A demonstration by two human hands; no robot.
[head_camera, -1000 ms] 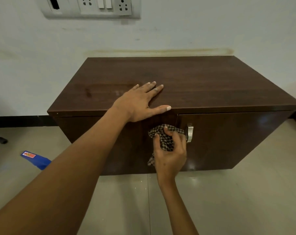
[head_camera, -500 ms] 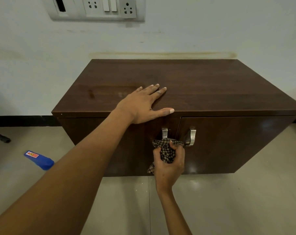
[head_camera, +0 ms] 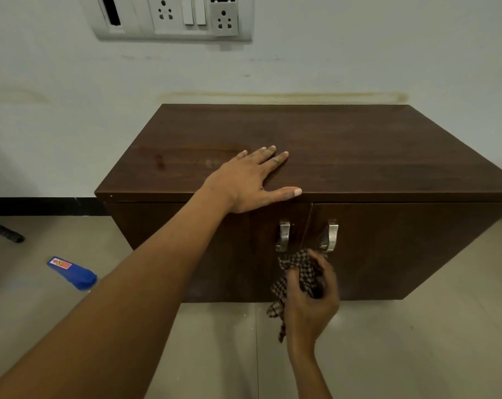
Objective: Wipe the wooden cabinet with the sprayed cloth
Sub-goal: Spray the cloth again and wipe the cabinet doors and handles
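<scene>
Bunched in the curled fingers of our right hand (head_camera: 310, 306), the brown-and-cream checked cloth (head_camera: 298, 272) presses against the near front of the dark wooden cabinet (head_camera: 344, 156), just under the handles.

A second ago we held it higher, over the curved left metal handle (head_camera: 283, 236). It has slid down the door seam, so that handle and the right metal handle (head_camera: 330, 236) both show. We judge the upper strip done, with the lower fronts and outer panels left. Farther back, our left hand (head_camera: 244, 182) stays flat on the cabinet top, fingers straight and spread, bracing us.
</scene>
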